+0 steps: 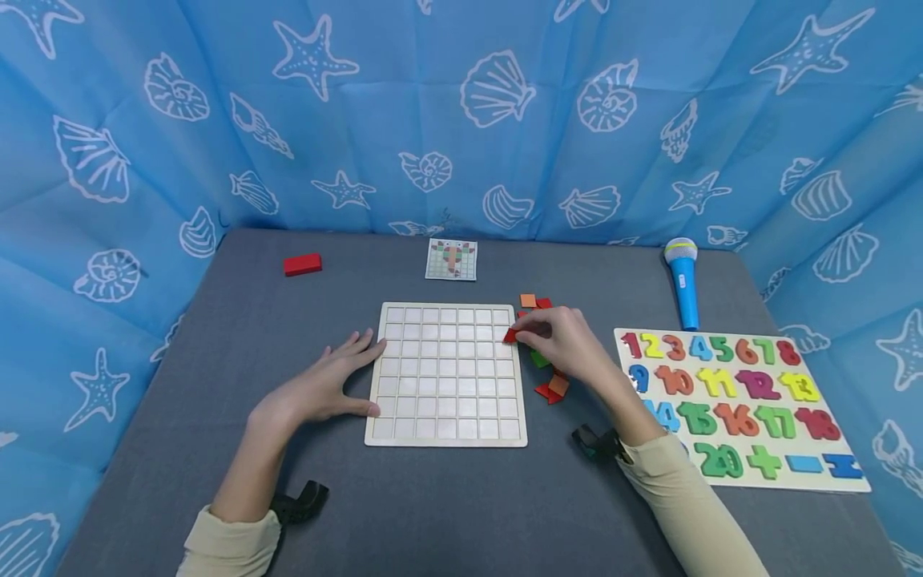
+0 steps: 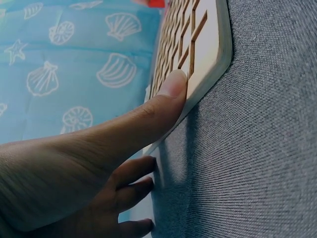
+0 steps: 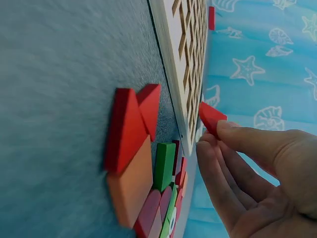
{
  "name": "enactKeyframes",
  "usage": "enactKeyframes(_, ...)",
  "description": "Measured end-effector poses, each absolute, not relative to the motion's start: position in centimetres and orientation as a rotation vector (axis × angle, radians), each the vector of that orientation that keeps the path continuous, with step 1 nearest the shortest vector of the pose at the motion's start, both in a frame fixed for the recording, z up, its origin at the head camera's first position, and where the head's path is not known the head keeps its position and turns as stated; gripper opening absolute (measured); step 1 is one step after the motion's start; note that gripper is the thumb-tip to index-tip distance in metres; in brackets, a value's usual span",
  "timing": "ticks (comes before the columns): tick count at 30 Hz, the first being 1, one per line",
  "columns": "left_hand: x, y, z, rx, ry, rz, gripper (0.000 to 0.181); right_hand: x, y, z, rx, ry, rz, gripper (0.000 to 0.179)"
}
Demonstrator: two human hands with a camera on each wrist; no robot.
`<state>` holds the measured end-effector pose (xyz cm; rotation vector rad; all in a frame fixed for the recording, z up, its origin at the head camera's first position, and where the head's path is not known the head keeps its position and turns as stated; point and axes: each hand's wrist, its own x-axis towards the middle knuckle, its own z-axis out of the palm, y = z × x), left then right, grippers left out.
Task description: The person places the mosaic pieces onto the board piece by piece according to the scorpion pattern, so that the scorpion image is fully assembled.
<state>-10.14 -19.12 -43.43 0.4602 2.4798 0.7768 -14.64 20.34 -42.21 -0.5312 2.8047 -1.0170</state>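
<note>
A wooden grid board (image 1: 447, 374) with square recesses lies flat on the grey table. My left hand (image 1: 320, 385) spreads its fingers along the board's left side; in the left wrist view the thumb (image 2: 171, 94) rests on the edge. Between thumb and fingers, my right hand (image 1: 566, 340) pinches a red triangular block (image 3: 211, 118) over the board's right edge. Beneath and beside that hand lies a loose pile of blocks, among them an orange square (image 1: 528, 300), a green block (image 3: 165, 166) and red triangles (image 3: 126, 131). Part of the pile is hidden by the right hand.
A small pattern card (image 1: 451, 260) lies behind the board. Toward the back left sits a red box-shaped block (image 1: 302, 264). On the right are a blue toy microphone (image 1: 683, 288) and a number puzzle board (image 1: 750, 478). A blue shell-print curtain (image 1: 433, 120) surrounds the table.
</note>
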Motion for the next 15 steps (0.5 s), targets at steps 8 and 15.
enactKeyframes(8, -10.3, -19.6, -44.3, 0.485, 2.485, 0.808, 0.116, -16.7, 19.0, -42.6, -0.517, 2.799, -0.955, 0.011)
enactKeyframes(15, -10.4, -19.3, -44.0, 0.483, 2.488, 0.794, 0.116, -16.9, 18.4, -42.8, -0.559, 2.792, -0.937, 0.01)
